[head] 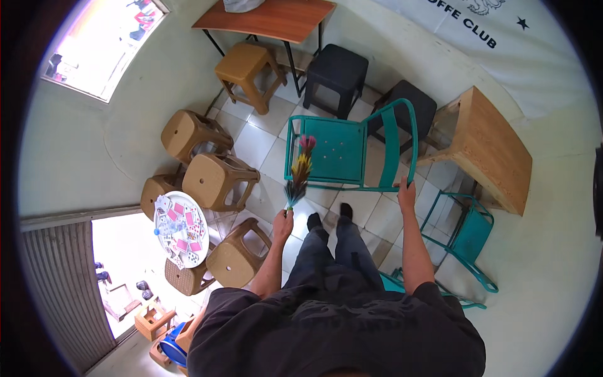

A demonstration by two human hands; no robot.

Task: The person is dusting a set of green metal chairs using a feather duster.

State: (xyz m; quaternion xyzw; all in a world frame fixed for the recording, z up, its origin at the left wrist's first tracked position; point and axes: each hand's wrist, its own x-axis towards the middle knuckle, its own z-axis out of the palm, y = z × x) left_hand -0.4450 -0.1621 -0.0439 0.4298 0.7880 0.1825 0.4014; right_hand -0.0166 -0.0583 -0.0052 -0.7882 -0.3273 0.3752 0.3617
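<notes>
In the head view my left hand (283, 226) is closed around the handle of a feather duster (299, 176), whose pink, yellow and dark feathers point away from me and overlap the front of a chair seat. That green metal chair (334, 150) lies across the view ahead of me, its backrest at the right and several small holes in its seat. My right hand (405, 192) grips the chair's tubular back frame at its near corner.
Brown plastic stools (207, 181) stand at left around a round white table (205, 235) with playing cards. Black stools (340, 70) and a red-brown table (268, 21) line the far wall. At right are a wooden table (497, 151) and another green chair (471, 228).
</notes>
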